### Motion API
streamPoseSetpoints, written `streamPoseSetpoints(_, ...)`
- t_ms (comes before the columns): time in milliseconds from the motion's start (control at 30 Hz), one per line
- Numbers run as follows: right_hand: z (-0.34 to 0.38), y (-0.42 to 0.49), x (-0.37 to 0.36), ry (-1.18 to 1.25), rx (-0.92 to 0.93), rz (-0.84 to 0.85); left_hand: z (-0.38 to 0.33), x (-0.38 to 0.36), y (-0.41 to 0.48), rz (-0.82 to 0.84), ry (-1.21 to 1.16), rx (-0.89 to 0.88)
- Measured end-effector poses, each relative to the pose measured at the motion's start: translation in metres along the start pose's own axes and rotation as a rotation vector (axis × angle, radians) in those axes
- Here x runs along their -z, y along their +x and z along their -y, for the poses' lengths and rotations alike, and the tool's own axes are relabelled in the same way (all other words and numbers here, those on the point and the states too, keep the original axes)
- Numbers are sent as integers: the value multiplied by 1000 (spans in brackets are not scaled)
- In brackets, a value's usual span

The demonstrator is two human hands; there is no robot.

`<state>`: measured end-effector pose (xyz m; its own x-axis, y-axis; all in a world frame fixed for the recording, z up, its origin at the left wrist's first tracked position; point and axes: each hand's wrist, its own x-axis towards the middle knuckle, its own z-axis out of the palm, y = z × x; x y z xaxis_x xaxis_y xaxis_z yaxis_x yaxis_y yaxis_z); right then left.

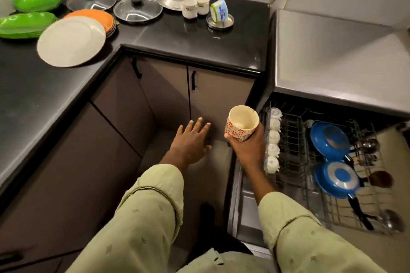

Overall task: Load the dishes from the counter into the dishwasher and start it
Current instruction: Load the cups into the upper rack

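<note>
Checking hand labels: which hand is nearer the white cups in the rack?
Right. The right hand, gripping a patterned cup, is just beside the white cups; the left hand is farther left.

Head-worn wide-angle view, steeply down over counter [168, 35] corner and dishwasher rack [295, 146].

We log: green plates [24, 25] cut by the left edge; tub [218, 11] label too small to read; ladles [369, 145] in the rack [292, 131] blurred.
</note>
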<state>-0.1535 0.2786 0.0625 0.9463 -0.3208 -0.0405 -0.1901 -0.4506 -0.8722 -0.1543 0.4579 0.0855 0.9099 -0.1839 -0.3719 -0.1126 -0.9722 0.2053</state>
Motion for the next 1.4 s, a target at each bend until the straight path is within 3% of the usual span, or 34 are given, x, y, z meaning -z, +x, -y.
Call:
streamPoseSetpoints(367, -102, -35, 134, -78, -109, 37, -144, -90, -23, 184, 6, -132)
streamPoseSetpoints(600, -203, -5, 188, -269, -142, 214, -220, -175, -7, 340, 47, -144)
streamPoseSetpoints(767, -260, 19, 188, -533, -76, 376, -240, -223, 7, 414, 117, -102)
streamPoseSetpoints(933, -279, 40, 164, -720, -18, 535, -235, -232, 24, 345, 199, -41)
streamPoseSetpoints(1133, -289, 55, 147, -818, -12, 586, -234, -227, 29, 345, 205, -20)
streamPoseSetpoints(1400, -292, 58, 120, -924, 161, 619, -235, -236, 27, 312, 156, 33)
